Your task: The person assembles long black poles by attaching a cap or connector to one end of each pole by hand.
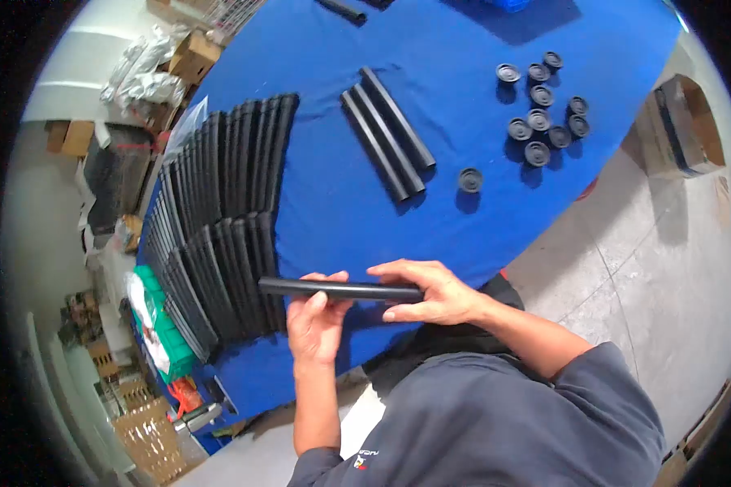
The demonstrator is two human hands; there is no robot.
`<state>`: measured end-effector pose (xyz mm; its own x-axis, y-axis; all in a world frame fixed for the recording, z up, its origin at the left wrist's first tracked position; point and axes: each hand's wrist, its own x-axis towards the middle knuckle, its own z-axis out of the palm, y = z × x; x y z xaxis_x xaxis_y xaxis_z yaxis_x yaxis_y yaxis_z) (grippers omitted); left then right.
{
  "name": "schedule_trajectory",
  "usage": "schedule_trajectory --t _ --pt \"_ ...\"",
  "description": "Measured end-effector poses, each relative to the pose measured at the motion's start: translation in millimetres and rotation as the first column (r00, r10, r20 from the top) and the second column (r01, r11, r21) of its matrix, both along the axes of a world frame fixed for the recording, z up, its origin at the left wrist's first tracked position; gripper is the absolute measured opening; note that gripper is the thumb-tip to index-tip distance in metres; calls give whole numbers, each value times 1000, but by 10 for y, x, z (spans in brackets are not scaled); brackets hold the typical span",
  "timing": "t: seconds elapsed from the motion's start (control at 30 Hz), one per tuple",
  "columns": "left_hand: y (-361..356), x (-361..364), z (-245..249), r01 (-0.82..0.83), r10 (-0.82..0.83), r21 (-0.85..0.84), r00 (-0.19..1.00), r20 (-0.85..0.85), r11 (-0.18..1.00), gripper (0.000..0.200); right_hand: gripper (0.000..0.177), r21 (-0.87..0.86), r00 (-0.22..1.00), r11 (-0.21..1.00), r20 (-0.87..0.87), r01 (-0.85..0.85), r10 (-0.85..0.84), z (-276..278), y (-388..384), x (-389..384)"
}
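A straight black tube (345, 290) lies nearly level across both my hands, above the front of the blue table. My left hand (315, 321) is closed round it left of its middle, with the thumb on top. The tube's right end sits against the palm of my right hand (440, 294), whose thumb and fingers curve loosely along either side; that end is partly hidden. Close by on the left lie many black tubes (235, 162) in two overlapping rows. Beyond my hands rest three loose black tubes (388, 134) and a single round black cap (469, 180).
Several more round black caps (538, 120) are grouped at the right of the blue tablecloth (333, 203). A green bin (161, 325) stands by the left edge. Cardboard boxes (681, 126) sit on the floor at right. Another dark tube (341, 10) lies at the far edge.
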<state>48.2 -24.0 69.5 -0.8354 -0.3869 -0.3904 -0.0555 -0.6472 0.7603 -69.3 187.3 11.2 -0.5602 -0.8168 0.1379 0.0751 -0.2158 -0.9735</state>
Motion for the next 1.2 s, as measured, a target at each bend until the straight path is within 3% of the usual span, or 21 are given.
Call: schedule_trajectory --t 0.07,0.13,0.3,0.4,0.5,0.53,0.57,0.6,0.63,0.67,0.73,0.8,0.97,1.1,1.2 --pt "11 110 -161 -110 96 229 993 70 967 21 62 -26 998 999 -50 46 -47 -5 -10 16" --pt "43 197 -276 -172 147 365 985 95 915 18 59 17 989 1000 146 -23 20 27 0 26" --pt "185 354 -241 -161 89 374 975 202 913 30 42 -46 998 998 -32 53 -54 -45 -38 28" --pt "192 478 -138 1 -82 270 954 288 963 25 40 36 988 999 150 -40 34 30 -2 10" --pt "257 485 54 194 -141 -157 944 297 968 23 39 -34 981 999 196 3 4 -32 -24 59" --pt "275 456 63 156 -84 -398 978 193 904 24 38 -54 975 998 223 18 -6 -30 -29 70" --pt "281 395 42 111 -38 -682 992 122 722 28 39 -50 971 999 240 14 -1 -25 -27 73" --pt "275 308 16 39 -19 -888 999 34 459 33 39 -46 967 999 256 10 2 -17 -22 69" --pt "180 207 80 118 -110 -993 987 116 18 45 40 -42 963 999 270 5 6 -14 -15 60" --pt "200 90 126 137 -137 -985 979 151 -105 50 40 -27 969 1000 245 -1 7 -23 -9 47" --pt "201 -29 53 200 -182 -972 958 220 -124 52 40 3 980 1000 200 -18 17 -47 -5 38" --pt "128 -35 -80 224 -245 -948 929 277 -224 45 39 23 994 1000 113 1 -3 -41 -5 25" --pt "164 -50 162 434 -286 -898 872 398 72 40 42 -66 998 998 63 16 -12 -17 7 16" --pt "0 41 282 638 -431 -745 738 519 196 44 43 -84 999 996 -19 -33 31 -27 8 -20" --pt "-63 78 263 638 -482 -731 733 480 243 41 41 -46 997 996 -7 -72 72 3 45 -53"
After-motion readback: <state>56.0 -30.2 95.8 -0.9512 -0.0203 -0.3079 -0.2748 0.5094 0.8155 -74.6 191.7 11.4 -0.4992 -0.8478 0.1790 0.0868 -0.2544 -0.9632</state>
